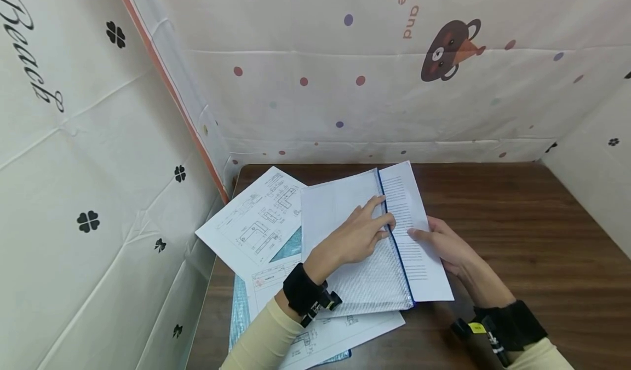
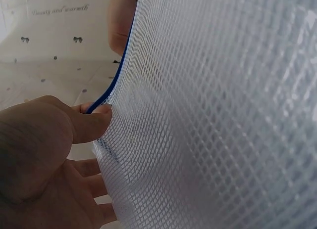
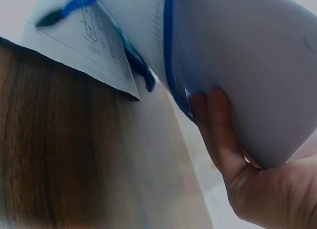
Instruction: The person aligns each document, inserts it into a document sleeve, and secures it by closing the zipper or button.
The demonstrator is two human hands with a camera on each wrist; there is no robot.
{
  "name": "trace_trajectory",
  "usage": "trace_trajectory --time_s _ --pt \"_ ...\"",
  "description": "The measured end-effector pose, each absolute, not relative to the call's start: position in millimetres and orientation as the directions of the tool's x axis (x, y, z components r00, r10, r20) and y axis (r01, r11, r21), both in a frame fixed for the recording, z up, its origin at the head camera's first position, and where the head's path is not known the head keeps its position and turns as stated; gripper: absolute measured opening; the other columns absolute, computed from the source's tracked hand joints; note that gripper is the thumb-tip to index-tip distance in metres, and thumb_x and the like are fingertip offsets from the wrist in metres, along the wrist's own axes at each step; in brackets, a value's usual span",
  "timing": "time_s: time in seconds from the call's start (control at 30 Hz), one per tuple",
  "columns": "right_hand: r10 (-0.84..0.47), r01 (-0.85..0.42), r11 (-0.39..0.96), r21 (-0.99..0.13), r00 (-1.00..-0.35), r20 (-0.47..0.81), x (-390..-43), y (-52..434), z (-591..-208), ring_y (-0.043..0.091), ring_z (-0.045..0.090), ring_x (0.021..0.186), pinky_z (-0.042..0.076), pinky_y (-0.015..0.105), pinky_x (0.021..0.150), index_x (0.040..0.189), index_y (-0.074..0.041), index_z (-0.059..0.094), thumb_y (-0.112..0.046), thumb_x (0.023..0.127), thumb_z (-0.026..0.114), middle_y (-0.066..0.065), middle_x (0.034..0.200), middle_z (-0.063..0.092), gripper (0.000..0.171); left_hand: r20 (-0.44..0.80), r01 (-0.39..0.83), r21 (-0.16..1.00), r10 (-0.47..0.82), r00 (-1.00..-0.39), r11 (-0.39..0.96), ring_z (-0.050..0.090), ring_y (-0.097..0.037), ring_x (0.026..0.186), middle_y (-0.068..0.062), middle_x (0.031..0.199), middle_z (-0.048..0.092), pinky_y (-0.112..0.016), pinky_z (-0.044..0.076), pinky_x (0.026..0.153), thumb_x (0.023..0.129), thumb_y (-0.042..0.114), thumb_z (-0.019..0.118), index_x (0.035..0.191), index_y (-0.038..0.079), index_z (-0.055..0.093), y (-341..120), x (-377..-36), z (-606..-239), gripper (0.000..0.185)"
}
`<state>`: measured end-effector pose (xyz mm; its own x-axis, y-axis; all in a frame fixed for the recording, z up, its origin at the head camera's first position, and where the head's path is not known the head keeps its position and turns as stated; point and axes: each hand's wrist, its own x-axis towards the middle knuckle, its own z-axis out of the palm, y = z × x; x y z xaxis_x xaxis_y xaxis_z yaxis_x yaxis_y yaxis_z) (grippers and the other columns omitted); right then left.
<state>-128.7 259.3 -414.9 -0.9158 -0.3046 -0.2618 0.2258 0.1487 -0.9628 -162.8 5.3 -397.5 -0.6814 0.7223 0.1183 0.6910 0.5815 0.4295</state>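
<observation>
My left hand [image 1: 367,230] pinches the blue-zippered edge of a white mesh pouch [image 1: 367,285] in the middle of the wooden table [image 1: 517,222]. In the left wrist view the thumb [image 2: 89,122] presses on the mesh pouch [image 2: 213,115] at its blue rim, with the fingers underneath. My right hand [image 1: 434,238] holds a printed text sheet [image 1: 409,200] that sticks out of the pouch's right side, thumb on top. In the right wrist view its fingers [image 3: 218,125] lie under the bent sheet [image 3: 247,66].
Sheets with technical drawings [image 1: 256,217] lie under the pouch to the left, and another drawing sheet [image 1: 345,329] in front. A teal mesh folder [image 1: 239,315] lies beneath them. Patterned fabric walls [image 1: 345,85] close in the table's left, back and right sides.
</observation>
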Motion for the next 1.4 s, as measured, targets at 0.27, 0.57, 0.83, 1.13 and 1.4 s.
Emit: trace_trajectory --time_s 0.27,0.57,0.83,1.13,1.4 --pt "-0.311 0.231 0.152 -0.961 -0.912 -0.269 -131.3 250.7 -418.2 0.028 0.077 0.098 0.065 0.044 0.082 0.152 0.01 0.036 -0.009 0.112 0.049 0.015 0.115 0.072 0.046 0.11 0.682 0.455 0.723 -0.682 0.573 0.022 -0.027 0.161 -0.011 0.173 0.023 -0.059 0.027 0.125 0.113 0.026 0.052 0.14 0.025 0.063 5.3 -163.4 -398.8 0.029" --pt "-0.353 0.225 0.158 -0.961 -0.896 -0.268 -136.2 246.6 -420.0 0.031 0.077 0.097 0.065 0.047 0.081 0.151 0.011 0.037 -0.007 0.112 0.047 0.021 0.116 0.07 0.044 0.128 0.678 0.489 0.724 -0.678 0.548 0.021 -0.029 0.161 -0.013 0.173 0.023 -0.061 0.028 0.124 0.113 0.025 0.051 0.137 0.024 0.061 7.2 -163.5 -397.7 0.026" --pt "-0.36 0.176 0.169 -0.97 -0.905 -0.227 -136.8 236.5 -416.0 0.031 0.077 0.094 0.065 0.046 0.079 0.149 0.014 0.039 -0.005 0.111 0.044 0.021 0.112 0.07 0.043 0.175 0.705 0.476 0.729 -0.662 0.526 0.02 -0.03 0.162 -0.014 0.172 0.023 -0.061 0.029 0.123 0.112 0.022 0.053 0.133 0.024 0.062 8.1 -163.9 -398.5 0.023" --pt "-0.369 0.154 0.196 -0.968 -0.903 -0.219 -140.7 225.4 -416.9 0.029 0.076 0.088 0.064 0.041 0.077 0.148 0.015 0.041 -0.005 0.113 0.036 0.021 0.107 0.07 0.041 0.196 0.711 0.476 0.725 -0.66 0.518 0.017 -0.031 0.162 -0.014 0.173 0.022 -0.061 0.028 0.123 0.112 0.02 0.054 0.132 0.025 0.062 8.5 -163.7 -397.8 0.022" --pt "-0.441 0.126 0.143 -0.982 -0.88 -0.177 -144.8 214.7 -420.3 0.027 0.077 0.089 0.065 0.04 0.077 0.142 0.01 0.047 -0.01 0.115 0.036 0.014 0.104 0.073 0.035 0.244 0.729 0.498 0.73 -0.638 0.47 0.016 -0.028 0.162 -0.013 0.174 0.021 -0.051 0.024 0.127 0.113 0.023 0.05 0.135 0.022 0.062 9.8 -163.9 -398.2 0.026"
